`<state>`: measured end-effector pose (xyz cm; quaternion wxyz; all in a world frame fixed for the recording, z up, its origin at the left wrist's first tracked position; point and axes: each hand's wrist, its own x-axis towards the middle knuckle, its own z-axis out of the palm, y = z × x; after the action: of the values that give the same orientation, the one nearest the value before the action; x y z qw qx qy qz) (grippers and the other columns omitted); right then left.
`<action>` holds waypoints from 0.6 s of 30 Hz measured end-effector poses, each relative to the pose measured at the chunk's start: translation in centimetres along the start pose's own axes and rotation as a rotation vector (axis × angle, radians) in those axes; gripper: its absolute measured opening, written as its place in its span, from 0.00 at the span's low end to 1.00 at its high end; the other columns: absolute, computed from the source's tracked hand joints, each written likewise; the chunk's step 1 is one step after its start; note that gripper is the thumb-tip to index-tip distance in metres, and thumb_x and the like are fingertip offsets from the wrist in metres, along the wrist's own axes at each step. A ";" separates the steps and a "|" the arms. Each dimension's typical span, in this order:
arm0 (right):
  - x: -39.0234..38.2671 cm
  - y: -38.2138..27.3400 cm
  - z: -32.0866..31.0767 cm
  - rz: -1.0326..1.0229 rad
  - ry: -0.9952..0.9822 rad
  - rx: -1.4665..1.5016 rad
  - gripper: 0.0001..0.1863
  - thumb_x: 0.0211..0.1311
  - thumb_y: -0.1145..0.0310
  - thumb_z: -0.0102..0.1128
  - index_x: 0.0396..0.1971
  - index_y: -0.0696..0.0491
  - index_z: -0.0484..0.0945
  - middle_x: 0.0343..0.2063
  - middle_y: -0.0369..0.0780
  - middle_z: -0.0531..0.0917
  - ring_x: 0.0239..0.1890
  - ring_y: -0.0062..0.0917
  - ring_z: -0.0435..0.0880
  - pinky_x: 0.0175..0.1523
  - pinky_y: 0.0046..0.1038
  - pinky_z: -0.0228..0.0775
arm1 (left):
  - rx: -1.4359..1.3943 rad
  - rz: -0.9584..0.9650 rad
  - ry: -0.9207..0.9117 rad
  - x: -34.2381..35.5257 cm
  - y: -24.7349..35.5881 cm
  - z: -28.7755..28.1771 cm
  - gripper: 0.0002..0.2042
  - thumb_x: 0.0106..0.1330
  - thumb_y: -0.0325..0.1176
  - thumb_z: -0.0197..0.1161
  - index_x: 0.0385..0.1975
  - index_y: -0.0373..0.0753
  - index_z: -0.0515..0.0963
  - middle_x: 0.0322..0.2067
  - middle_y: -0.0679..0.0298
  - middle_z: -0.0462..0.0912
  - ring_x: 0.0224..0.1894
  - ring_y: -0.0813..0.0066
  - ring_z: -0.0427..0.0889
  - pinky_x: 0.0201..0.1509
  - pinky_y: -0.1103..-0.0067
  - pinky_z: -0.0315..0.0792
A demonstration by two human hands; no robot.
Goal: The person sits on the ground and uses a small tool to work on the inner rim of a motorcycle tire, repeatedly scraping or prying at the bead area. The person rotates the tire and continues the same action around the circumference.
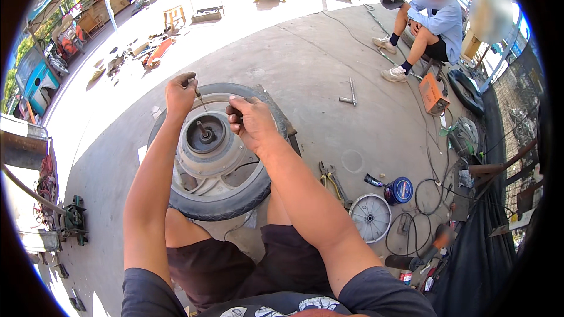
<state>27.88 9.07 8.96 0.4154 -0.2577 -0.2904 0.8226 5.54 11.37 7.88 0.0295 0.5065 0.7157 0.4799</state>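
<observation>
A wheel with a black tyre [218, 211] lies flat on the ground before my knees. Its grey metal hub [217, 163] has a round dark recess with a short shaft [204, 131] standing up in the middle. Over the far left of the rim, my left hand [180, 97] is closed on a thin screwdriver-like tool [200, 97], its slim tip pointing down toward the hub's far edge. To the right of that tip, my right hand [254, 122] hovers above the rim with curled fingers. What those fingers hold, if anything, is hidden.
Right of the wheel lie pliers [336, 185], a round silver cover [370, 218], a blue-lidded tin [399, 190] and an angle grinder [426, 251]. Farther off are a T-shaped wrench [351, 95] and an orange machine [433, 94] with cables. A person [435, 26] sits at the far right.
</observation>
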 end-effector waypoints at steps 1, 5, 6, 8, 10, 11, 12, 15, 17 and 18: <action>0.0 0.0 0.1 0.003 0.000 -0.005 0.06 0.63 0.71 0.59 0.34 0.56 0.72 0.24 0.36 0.76 0.22 0.16 0.72 0.21 0.17 0.62 | 0.017 0.000 0.010 -0.1 0.1 0.0 0.14 0.57 0.31 0.67 0.42 0.34 0.83 0.32 0.56 0.87 0.33 0.72 0.84 0.42 0.77 0.75; 0.1 0.2 -0.2 -0.015 0.003 -0.009 0.05 0.63 0.68 0.59 0.31 0.54 0.76 0.23 0.34 0.78 0.20 0.14 0.73 0.21 0.17 0.62 | -0.002 -0.051 -0.003 -0.7 1.3 0.0 0.14 0.57 0.33 0.68 0.41 0.34 0.83 0.26 0.57 0.86 0.31 0.76 0.83 0.40 0.78 0.74; 0.2 0.2 -0.2 -0.002 -0.005 -0.009 0.05 0.63 0.68 0.59 0.31 0.54 0.76 0.23 0.34 0.77 0.20 0.15 0.72 0.21 0.17 0.62 | -0.001 -0.048 0.010 -0.7 1.5 -0.1 0.14 0.57 0.33 0.67 0.41 0.34 0.83 0.26 0.58 0.86 0.31 0.76 0.83 0.40 0.78 0.74; 0.0 0.0 -0.2 -0.005 0.007 -0.010 0.06 0.63 0.68 0.58 0.31 0.55 0.76 0.23 0.34 0.77 0.20 0.15 0.72 0.21 0.17 0.62 | -0.045 -0.089 -0.019 -0.8 2.0 -0.2 0.13 0.58 0.30 0.66 0.42 0.34 0.83 0.28 0.58 0.86 0.33 0.75 0.84 0.41 0.78 0.74; 0.0 0.1 -0.1 -0.004 0.002 -0.010 0.06 0.63 0.68 0.58 0.31 0.55 0.76 0.23 0.34 0.77 0.20 0.15 0.72 0.21 0.18 0.62 | -0.044 -0.023 0.004 -0.4 0.9 0.0 0.13 0.59 0.28 0.64 0.43 0.34 0.82 0.30 0.57 0.86 0.34 0.74 0.84 0.42 0.78 0.75; 0.0 0.1 -0.1 -0.003 -0.004 -0.011 0.06 0.63 0.68 0.58 0.31 0.55 0.76 0.23 0.34 0.77 0.20 0.15 0.72 0.21 0.18 0.62 | -0.044 0.010 0.016 -0.1 0.3 0.0 0.13 0.59 0.26 0.63 0.43 0.34 0.82 0.31 0.57 0.86 0.35 0.73 0.84 0.43 0.77 0.75; 0.1 0.1 -0.1 -0.004 -0.008 -0.013 0.06 0.63 0.68 0.58 0.31 0.55 0.76 0.23 0.34 0.77 0.20 0.15 0.72 0.21 0.18 0.62 | -0.037 0.032 0.014 0.0 0.0 0.0 0.13 0.59 0.26 0.62 0.44 0.34 0.82 0.32 0.56 0.86 0.35 0.72 0.84 0.43 0.77 0.75; 0.3 0.3 -0.1 -0.003 -0.010 -0.012 0.07 0.63 0.67 0.58 0.30 0.55 0.76 0.23 0.34 0.78 0.20 0.15 0.72 0.20 0.17 0.62 | -0.033 0.082 0.020 0.2 -0.5 0.3 0.13 0.59 0.24 0.62 0.44 0.33 0.82 0.33 0.56 0.86 0.33 0.72 0.84 0.41 0.77 0.75; 0.6 0.5 -0.2 -0.003 0.001 -0.010 0.07 0.63 0.67 0.58 0.30 0.55 0.76 0.23 0.34 0.78 0.19 0.15 0.73 0.19 0.17 0.62 | -0.052 0.094 0.039 0.3 -0.5 0.6 0.13 0.57 0.22 0.63 0.42 0.33 0.82 0.30 0.56 0.85 0.27 0.73 0.83 0.36 0.76 0.75; 0.6 0.6 -0.2 -0.001 0.000 -0.008 0.07 0.63 0.67 0.58 0.30 0.55 0.76 0.23 0.34 0.78 0.19 0.15 0.73 0.19 0.17 0.62 | -0.029 0.093 0.042 0.3 -0.6 0.7 0.13 0.57 0.23 0.63 0.42 0.33 0.82 0.29 0.56 0.85 0.26 0.73 0.83 0.36 0.76 0.75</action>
<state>27.42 9.31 8.31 0.4148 -0.2592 -0.2937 0.8213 5.32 12.04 7.26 -0.0005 0.5285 0.6848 0.5017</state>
